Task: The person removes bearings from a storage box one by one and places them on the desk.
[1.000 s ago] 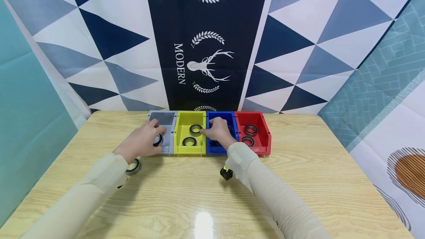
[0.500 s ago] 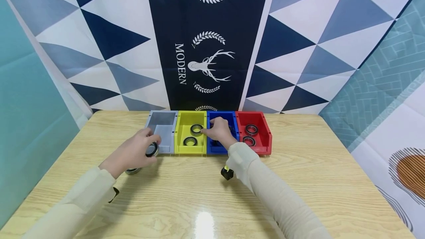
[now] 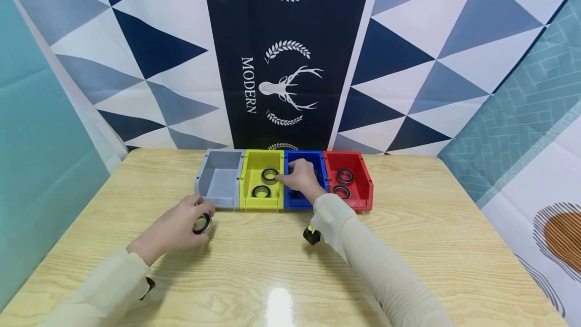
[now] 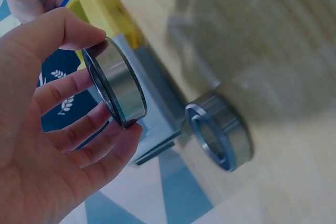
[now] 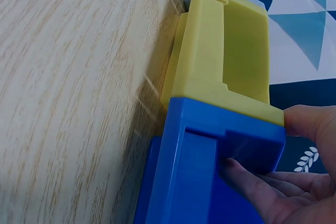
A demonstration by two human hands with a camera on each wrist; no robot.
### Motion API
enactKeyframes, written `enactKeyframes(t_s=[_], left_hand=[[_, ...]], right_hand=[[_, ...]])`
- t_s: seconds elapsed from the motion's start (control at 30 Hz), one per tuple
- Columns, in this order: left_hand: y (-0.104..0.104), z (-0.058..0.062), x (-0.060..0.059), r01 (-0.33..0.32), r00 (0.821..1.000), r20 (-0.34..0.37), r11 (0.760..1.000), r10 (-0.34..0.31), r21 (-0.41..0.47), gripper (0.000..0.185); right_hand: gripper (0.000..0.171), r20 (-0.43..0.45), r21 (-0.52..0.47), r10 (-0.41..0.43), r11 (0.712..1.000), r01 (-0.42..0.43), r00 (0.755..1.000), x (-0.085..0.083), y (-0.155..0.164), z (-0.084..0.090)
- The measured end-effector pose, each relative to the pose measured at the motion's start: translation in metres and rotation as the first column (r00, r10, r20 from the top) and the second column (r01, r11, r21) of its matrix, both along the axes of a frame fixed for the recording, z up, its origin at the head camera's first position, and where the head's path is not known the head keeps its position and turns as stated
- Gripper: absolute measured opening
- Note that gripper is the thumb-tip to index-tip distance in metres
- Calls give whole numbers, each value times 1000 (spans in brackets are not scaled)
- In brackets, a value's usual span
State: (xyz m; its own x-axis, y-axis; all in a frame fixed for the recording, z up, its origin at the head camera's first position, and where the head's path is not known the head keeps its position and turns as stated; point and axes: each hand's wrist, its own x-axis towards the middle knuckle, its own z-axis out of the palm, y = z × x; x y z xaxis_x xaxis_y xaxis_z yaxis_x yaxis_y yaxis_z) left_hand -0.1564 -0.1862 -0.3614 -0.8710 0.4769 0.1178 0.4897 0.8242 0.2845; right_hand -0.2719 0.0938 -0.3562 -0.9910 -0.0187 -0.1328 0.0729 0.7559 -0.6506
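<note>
My left hand pinches a ball bearing on edge between thumb and fingertips, above the table in front of the grey bin. A second bearing lies on the table below that hand in the left wrist view; the hand covers it in the head view. My right hand grips the wall between the yellow bin and the blue bin, thumb at the yellow side, fingers inside the blue one. Dark contents of the blue bin are mostly hidden by this hand.
The red bin ends the row on the right, with two bearings in it. Two more bearings lie in the yellow bin. A black object with a yellow band shows under the right sleeve. A patterned cloth hangs behind the table.
My left hand has drawn back from the grey bin, leftward and nearer, carrying the bearing. It now covers the bearing on the table in the head view. My right hand has stayed in place.
</note>
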Motion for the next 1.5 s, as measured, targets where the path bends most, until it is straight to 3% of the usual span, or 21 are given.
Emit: enactKeyframes(t_s=[0.23, 0.53, 0.93, 1.5], left_hand=[[3, -14, 5, -1, 1000, 17, 1000, 1, -17, 33], [9, -25, -3, -21, 1000, 13, 1000, 21, -16, 38], [13, -24, -8, -31, 997, 76, 999, 32, -20, 37], [12, -28, -9, -23, 995, 94, 998, 28, -57, 33]], right_hand=[[57, -25, -5, 5, 1000, -5, 1000, -1, 2, 2], [53, -27, -21, 9, 1000, -10, 1000, -1, 3, -1], [55, -22, -29, 7, 1000, -7, 1000, 0, 2, -2], [60, -21, -44, 17, 999, -17, 1000, -1, 2, -4]])
